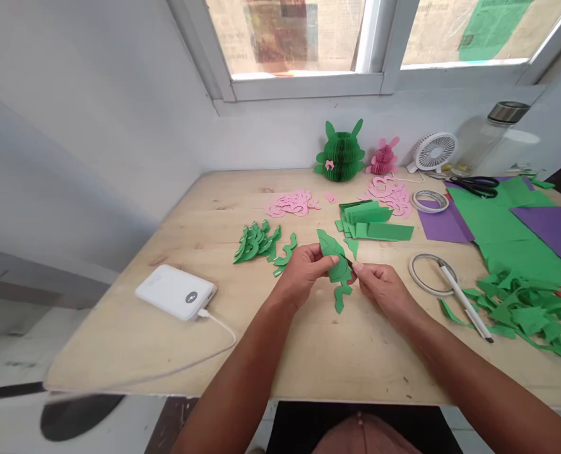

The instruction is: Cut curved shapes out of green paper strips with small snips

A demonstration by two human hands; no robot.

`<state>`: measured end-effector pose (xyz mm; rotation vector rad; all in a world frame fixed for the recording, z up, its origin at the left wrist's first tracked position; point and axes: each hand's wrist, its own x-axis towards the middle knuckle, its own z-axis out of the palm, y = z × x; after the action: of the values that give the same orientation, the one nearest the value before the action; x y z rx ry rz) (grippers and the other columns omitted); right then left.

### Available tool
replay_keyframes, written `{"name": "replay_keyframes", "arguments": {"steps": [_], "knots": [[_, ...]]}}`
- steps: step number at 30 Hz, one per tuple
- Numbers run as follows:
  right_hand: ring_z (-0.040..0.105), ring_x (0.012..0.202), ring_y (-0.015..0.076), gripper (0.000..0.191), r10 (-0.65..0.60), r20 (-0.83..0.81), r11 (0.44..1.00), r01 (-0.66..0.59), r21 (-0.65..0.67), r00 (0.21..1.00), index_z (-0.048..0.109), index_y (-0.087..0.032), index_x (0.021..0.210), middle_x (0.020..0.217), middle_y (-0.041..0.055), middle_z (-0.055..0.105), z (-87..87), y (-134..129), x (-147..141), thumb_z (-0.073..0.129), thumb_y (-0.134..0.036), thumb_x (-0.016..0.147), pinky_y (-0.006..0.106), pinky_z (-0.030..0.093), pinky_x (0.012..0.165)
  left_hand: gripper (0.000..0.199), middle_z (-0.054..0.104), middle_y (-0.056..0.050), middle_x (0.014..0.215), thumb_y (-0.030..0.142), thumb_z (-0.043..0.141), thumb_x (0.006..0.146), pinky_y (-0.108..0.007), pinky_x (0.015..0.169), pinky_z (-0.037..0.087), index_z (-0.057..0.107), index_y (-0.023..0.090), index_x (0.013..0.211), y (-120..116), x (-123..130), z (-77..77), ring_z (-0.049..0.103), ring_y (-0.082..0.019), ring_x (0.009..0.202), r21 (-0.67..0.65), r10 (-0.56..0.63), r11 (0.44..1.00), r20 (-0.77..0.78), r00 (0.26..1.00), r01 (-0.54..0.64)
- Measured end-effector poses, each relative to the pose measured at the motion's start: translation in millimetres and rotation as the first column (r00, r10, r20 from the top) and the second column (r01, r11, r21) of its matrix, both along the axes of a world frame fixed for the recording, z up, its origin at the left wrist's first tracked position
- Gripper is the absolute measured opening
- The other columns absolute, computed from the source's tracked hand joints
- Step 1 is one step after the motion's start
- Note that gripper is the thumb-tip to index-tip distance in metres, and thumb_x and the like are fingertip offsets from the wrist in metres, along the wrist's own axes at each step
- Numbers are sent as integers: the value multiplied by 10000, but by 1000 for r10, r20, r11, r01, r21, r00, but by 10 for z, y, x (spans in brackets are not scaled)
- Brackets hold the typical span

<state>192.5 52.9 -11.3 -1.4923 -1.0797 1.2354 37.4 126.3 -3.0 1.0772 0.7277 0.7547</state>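
Note:
My left hand (307,270) is closed on a piece of green paper (331,251), pinching it between thumb and fingers above the table. Fingers wrapped, my right hand (379,284) grips small dark scissors (349,260), whose blades meet the paper's right edge; the handles are mostly hidden. A wavy cut strip (341,297) hangs below the paper. Just behind lies a small green scrap (351,247). Left of my left hand are a curved green cut-out (286,253) and a pile of similar green cut-outs (255,241).
Folded green strips (372,221) and pink cut-outs (293,203) lie behind my hands. A green paper figure (341,156) stands against the wall. To the right are tape (430,201), a white pen (464,301) and green scraps (529,312). A cabled power bank (176,292) lies left.

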Motion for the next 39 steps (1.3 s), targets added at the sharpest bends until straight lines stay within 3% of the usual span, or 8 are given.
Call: {"name": "replay_keyframes", "arguments": {"steps": [22, 39], "knots": [[143, 427, 77, 595, 11, -22, 1000, -11, -3, 1000, 630, -150, 676, 453, -94, 235, 55, -1, -30, 532, -731, 753, 251, 88, 427, 205, 727, -76, 766, 307, 723, 712, -363, 777, 526, 714, 127, 810, 1, -10, 14, 685, -206, 708, 6, -33, 999, 10, 999, 33], [144, 447, 87, 591, 29, -35, 1000, -29, -5, 999, 599, -158, 670, 447, -97, 244, 47, -5, -37, 524, -739, 751, 273, 95, 451, 177, 719, -69, 738, 282, 734, 690, -331, 744, 515, 712, 129, 774, -10, -2, 34, 670, -195, 717, -8, -2, 1000, -5, 1000, 2]]}}
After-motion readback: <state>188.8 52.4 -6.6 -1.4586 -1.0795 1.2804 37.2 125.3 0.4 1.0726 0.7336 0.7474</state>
